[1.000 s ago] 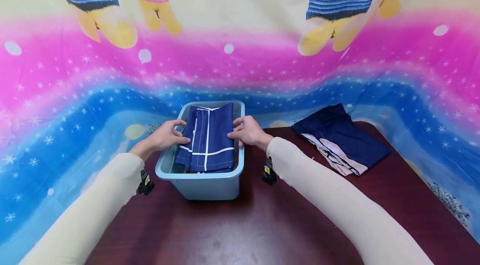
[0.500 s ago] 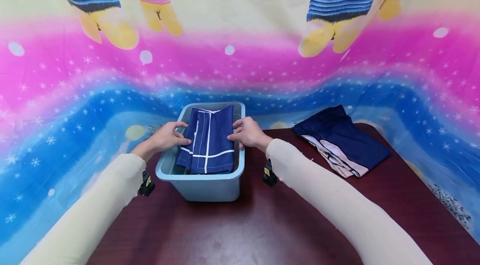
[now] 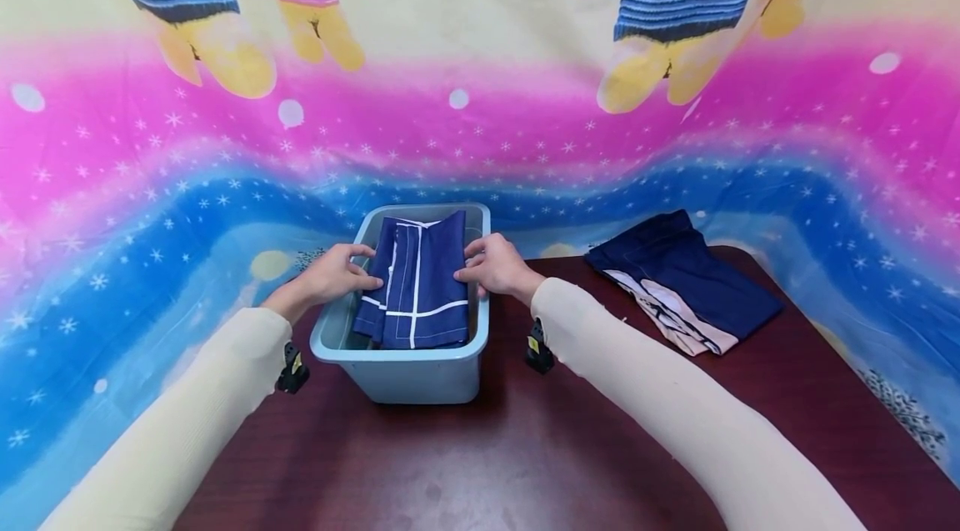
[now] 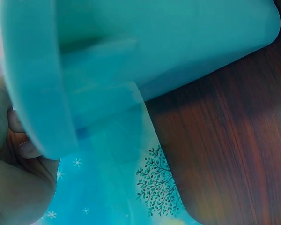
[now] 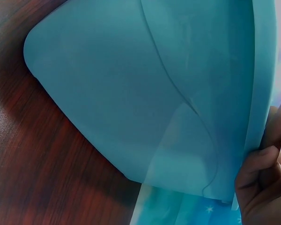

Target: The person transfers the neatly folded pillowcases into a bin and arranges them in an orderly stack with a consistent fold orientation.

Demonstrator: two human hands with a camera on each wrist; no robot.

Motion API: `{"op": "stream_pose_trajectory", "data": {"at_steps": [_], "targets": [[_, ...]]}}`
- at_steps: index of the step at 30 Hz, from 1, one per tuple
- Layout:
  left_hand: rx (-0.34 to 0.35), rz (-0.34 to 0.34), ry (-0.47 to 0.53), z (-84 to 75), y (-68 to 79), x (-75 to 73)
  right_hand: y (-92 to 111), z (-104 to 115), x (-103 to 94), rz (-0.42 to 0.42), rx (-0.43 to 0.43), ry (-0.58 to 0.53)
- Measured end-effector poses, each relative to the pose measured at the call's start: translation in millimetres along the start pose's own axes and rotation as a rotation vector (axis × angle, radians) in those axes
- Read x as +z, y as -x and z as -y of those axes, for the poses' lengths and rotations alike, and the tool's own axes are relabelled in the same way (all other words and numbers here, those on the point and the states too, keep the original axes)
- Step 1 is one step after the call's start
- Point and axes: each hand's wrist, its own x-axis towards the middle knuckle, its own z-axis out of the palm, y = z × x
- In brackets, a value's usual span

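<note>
A folded navy garment [image 3: 429, 298] with white stripes lies inside a light blue plastic bin [image 3: 408, 377], its top layer close to the rim. At its left edge my left hand [image 3: 336, 271] holds it, thumb on top of the cloth. My right hand [image 3: 498, 264] has the opposite edge, the thumb likewise over the fabric. Curled fingers of the left hand [image 4: 18, 164] show just outside the bin's rim [image 4: 33, 79] in the left wrist view. In the right wrist view the right hand's bent fingers [image 5: 260, 161] are against the outer rim.
A second folded navy garment [image 3: 693, 273] with a pale pink printed panel lies at the right on the dark red-brown table [image 3: 450, 464]. A printed cloth backdrop [image 3: 480, 122] hangs behind the table and along its sides.
The striped garment has settled slightly lower and nearer in the bin, covering a darker layer that showed at its front edge. Both hands stay at its sides.
</note>
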Motion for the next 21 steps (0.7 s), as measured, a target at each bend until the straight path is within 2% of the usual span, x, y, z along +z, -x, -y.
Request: {"op": "stream_pose_trajectory", "data": {"at_steps": [21], "targets": [[0.003,0.019,-0.063,-3.9,-2.5,-2.9,-3.3,0.6,0.3,0.000,-0.008,0.040]]}}
